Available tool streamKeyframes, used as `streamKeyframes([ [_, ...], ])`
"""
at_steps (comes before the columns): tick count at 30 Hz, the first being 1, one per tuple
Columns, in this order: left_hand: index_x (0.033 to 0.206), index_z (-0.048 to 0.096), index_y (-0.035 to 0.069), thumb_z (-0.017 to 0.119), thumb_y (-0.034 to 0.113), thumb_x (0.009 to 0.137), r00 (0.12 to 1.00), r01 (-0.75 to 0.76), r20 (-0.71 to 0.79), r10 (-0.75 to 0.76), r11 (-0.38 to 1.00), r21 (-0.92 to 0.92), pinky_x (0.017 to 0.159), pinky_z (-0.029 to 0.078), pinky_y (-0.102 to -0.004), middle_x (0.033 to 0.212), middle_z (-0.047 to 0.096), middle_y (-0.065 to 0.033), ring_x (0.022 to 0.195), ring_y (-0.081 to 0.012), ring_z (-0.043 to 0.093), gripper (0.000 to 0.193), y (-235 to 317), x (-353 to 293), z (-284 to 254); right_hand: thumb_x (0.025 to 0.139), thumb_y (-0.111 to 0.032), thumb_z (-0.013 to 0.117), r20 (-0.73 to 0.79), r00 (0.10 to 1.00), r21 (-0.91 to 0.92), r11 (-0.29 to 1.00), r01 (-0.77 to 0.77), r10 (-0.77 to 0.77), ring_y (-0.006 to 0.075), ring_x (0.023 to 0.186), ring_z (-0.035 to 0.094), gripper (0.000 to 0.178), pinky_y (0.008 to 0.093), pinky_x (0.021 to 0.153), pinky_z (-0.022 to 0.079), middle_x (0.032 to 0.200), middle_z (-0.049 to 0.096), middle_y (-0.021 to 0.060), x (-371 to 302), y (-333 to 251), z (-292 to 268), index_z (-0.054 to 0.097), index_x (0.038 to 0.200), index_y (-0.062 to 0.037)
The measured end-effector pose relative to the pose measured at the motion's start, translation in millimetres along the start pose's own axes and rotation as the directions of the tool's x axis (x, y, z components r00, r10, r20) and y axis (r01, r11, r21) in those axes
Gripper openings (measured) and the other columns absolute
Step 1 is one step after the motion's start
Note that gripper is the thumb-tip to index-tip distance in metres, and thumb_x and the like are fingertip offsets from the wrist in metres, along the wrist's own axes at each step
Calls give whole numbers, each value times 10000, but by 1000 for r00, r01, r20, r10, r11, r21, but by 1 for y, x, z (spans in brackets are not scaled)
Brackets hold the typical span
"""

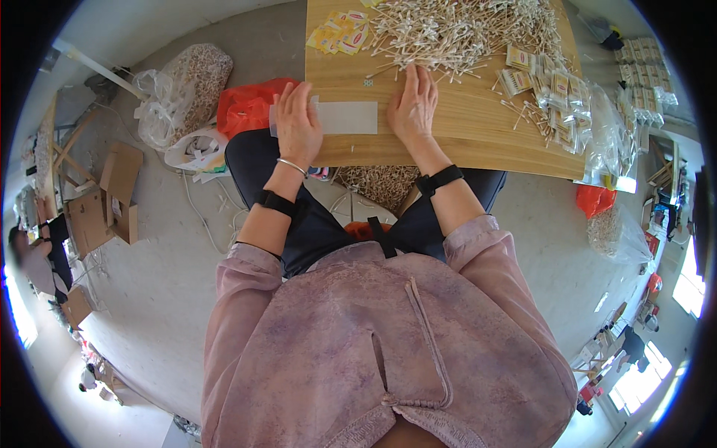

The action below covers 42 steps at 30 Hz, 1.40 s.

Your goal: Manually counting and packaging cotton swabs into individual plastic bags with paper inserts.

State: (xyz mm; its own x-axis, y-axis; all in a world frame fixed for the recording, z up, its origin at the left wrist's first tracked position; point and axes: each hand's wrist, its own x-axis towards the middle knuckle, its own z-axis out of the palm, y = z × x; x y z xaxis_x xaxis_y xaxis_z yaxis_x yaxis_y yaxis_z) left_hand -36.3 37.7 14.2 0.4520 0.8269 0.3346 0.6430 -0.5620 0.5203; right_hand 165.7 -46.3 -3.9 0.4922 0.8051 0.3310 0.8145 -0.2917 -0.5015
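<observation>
My left hand [300, 125] is at the table's near left edge, fingers stretched out and angled upward. It lies over the left end of a flat whitish rectangle [349, 118] that looks like thin film or paper. To the right of that rectangle, my right hand [414, 104] rests by the wood surface with fingers extended, its tips close to a large loose pile of cotton swabs [448, 37]. Nothing shows in either hand, though both palms are partly hidden. Small yellow and white printed cards [342, 31] lie at the far left of the table.
Packed clear bags of swabs [564, 93] sit on the right of the wooden table [478, 142]. A red bag [254, 104] and a big clear sack of swabs [200, 86] stand to the left. Under the table is a container of swabs [379, 183]. Cardboard boxes [119, 187] stand farther left.
</observation>
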Motion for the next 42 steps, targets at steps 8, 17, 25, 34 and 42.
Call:
streamKeyframes([
  [8,1235,488,21,623,-1,758,940,-270,136,312,927,-260,1064,333,-457,1261,515,-161,1245,-352,422,496,57,-27,25,745,-56,548,-51,988,7,989,145,-145,398,1302,285,536,518,1078,229,1373,371,171,-6,-3,-7,472,1275,-39],
  [17,1316,361,10,660,81,785,971,-135,155,184,951,-279,1026,369,-432,1335,406,-201,1226,-391,402,614,59,-26,41,790,-183,628,18,992,-152,981,123,-121,354,1222,353,535,515,1069,233,1276,420,118,9,6,-17,472,1298,-120],
  [25,1319,365,15,645,39,768,978,-130,120,169,950,-283,1014,370,-443,1341,391,-207,1213,-402,406,618,62,-24,37,788,-172,623,87,985,3,989,150,-149,328,1109,427,503,469,945,337,1195,466,102,-30,-22,-26,504,1273,-114],
  [34,1095,565,26,564,-39,809,995,-91,15,100,954,-285,977,412,-430,1234,506,-161,1185,-370,459,293,54,-25,48,826,-124,582,101,994,-105,994,38,-28,348,1153,400,419,489,972,322,1219,461,80,-12,10,-33,533,1241,-91],
  [42,992,599,26,554,-85,776,998,-62,5,67,948,-311,972,423,-424,1192,542,-152,1185,-364,471,247,55,-25,46,837,-130,585,-123,992,-199,980,-25,0,380,1281,299,365,521,1041,245,1363,421,58,-1,21,-32,596,1197,-181],
])
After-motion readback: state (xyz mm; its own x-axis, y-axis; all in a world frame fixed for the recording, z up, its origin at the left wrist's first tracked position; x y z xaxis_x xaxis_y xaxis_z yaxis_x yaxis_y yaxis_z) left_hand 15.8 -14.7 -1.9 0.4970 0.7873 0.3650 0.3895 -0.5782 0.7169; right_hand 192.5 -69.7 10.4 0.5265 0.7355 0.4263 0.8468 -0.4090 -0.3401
